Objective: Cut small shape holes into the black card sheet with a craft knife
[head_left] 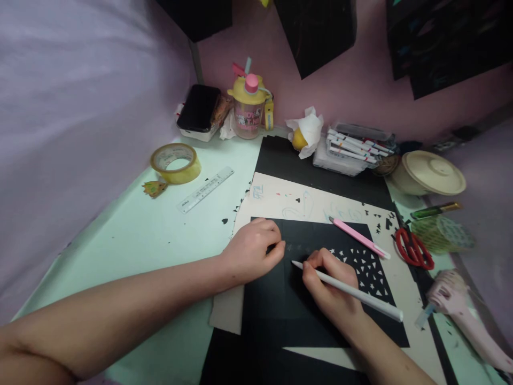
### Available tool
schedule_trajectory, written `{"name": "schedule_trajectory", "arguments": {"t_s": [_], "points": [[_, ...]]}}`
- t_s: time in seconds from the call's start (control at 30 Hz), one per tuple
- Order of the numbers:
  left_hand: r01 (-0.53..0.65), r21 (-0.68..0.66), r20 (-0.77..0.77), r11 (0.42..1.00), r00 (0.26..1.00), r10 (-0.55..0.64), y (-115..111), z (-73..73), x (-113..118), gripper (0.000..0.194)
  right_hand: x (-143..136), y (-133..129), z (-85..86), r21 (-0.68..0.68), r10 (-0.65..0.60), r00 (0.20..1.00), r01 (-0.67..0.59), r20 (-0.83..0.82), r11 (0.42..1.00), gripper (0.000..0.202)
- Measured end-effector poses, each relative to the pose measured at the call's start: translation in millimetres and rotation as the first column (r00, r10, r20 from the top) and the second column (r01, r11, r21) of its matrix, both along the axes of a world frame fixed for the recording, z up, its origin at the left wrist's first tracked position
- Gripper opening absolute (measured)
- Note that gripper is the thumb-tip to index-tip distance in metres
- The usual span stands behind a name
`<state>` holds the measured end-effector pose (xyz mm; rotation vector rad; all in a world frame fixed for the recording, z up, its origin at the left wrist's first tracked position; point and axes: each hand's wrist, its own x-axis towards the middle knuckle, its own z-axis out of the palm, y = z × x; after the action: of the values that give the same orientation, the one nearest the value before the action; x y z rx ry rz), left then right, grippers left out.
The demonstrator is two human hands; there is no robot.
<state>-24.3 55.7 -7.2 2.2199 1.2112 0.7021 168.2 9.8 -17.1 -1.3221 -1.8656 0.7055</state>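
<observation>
Tabletop (172,235) pale green, smooth. Black sheet (264,299) matte, flat, four-cornered, lying on pale board (264,206) with ragged left edge; small pale triangles and stars clustered on sheet's right part. White pen (356,293), slim, round, tapered, slanting over sheet, tip left of sheet's middle. Right hand (334,299) closed round pen, fingers bunched near tip. Left hand (256,248) loosely curled over sheet's upper-left edge; cannot tell whether it grips anything.
</observation>
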Motion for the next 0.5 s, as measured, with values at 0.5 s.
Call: {"name": "schedule_trajectory", "arguments": {"t_s": [0.5], "points": [[0.006, 0.007, 0.014, 1.000, 1.000, -0.007, 0.0, -1.6, 0.2, 0.023, -0.8, 1.8, 0.5, 0.008, -0.054, 0.998, 0.054, 0.010, 0.998, 0.017]]}}
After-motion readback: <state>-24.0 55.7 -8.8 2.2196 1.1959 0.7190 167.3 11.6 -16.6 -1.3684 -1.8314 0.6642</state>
